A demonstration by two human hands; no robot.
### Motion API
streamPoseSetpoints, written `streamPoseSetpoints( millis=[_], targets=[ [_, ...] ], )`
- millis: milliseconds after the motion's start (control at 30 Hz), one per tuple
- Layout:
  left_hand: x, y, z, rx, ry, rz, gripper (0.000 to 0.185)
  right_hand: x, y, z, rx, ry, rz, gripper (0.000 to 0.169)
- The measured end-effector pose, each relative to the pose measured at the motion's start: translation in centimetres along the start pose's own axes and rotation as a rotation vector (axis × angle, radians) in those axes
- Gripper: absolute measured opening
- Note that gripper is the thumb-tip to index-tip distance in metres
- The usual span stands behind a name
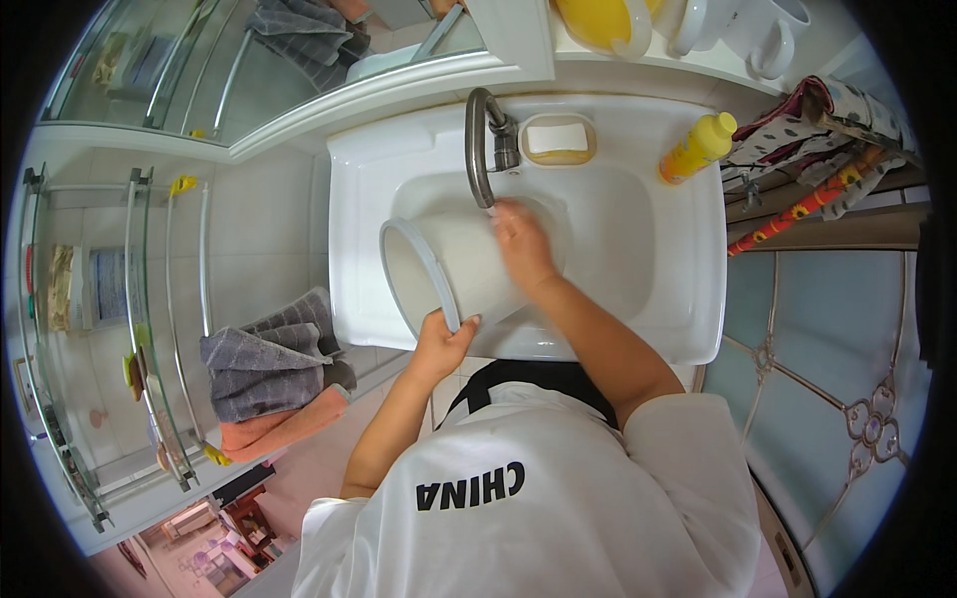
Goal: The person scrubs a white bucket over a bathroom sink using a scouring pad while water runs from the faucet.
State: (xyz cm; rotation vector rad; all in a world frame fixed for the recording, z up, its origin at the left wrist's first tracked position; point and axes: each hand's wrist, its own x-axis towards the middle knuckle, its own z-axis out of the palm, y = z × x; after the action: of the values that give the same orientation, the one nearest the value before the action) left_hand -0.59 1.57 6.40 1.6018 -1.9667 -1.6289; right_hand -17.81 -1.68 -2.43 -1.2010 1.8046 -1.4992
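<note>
A white plastic bin with a pale grey rim lies tipped on its side in the white ceramic washbasin, its mouth turned to the left. My left hand grips the near part of that rim, thumb on the outside. Against the bin's upper outer wall is my right hand, just below the spout of the dark metal faucet. The right fingers are blurred, and whether they hold anything is unclear. The bin's base, towards the right, is partly hidden by my right hand and forearm.
Behind the basin, a soap dish holds a white bar. A yellow bottle stands at the back right corner. Grey towels and an orange towel hang at left near glass shelves. Mugs sit on a ledge.
</note>
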Motion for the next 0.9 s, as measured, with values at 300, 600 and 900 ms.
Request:
streamPoseSetpoints(
  millis=[300, 600, 900],
  targets=[
    [0.1, -0.5, 0.0, -0.005, 0.091, 0.154, 0.013, -2.8, -2.2, 1.0, 0.12, 0.069, -0.103, 0.018],
    [-1.7, -1.2, -0.6, -0.039, 0.178, 0.103, 0.016, -1.0, 4.7, -2.0, -0.082, 0.05, 0.139, 0.02],
    [-3.5, -3.1, -1.9, -0.095, 0.23, 0.014, 0.019, -1.1, 5.4, -3.0, 0.885, 0.245, 0.725, 0.023]
  ],
)
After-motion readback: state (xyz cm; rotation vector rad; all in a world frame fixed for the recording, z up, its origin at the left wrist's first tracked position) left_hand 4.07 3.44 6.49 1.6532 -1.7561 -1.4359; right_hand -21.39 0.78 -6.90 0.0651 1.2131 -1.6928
